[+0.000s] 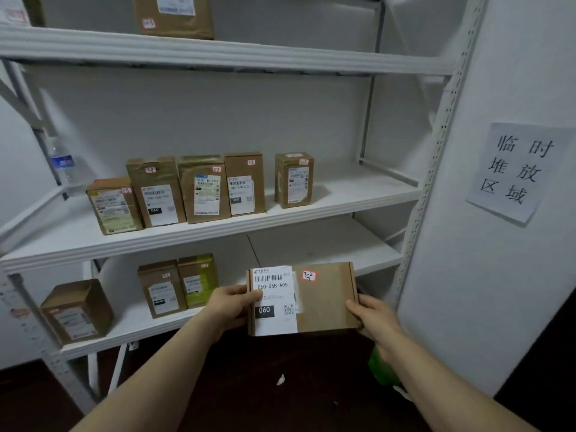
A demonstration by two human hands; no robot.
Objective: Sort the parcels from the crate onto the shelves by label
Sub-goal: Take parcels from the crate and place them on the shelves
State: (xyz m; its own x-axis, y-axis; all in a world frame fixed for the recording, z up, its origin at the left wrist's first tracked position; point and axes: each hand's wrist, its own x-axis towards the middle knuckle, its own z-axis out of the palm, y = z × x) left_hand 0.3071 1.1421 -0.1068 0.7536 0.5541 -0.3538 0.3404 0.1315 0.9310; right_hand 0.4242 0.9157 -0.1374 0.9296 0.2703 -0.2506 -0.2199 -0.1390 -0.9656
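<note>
Cardboard parcel [324, 299] gripped at both ends.

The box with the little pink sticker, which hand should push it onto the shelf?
Probably the right hand. It grips the box on its right end, nearest the open stretch of the middle shelf. The left hand grips the label end, toward the row of parcels.

Five parcels [199, 190] on middle shelf [327, 207], three parcels [162, 288] on shelf below

Both hands, left [232, 305] and right [372, 314], hold a labelled parcel [324, 299] before shelves [218, 230].
</note>
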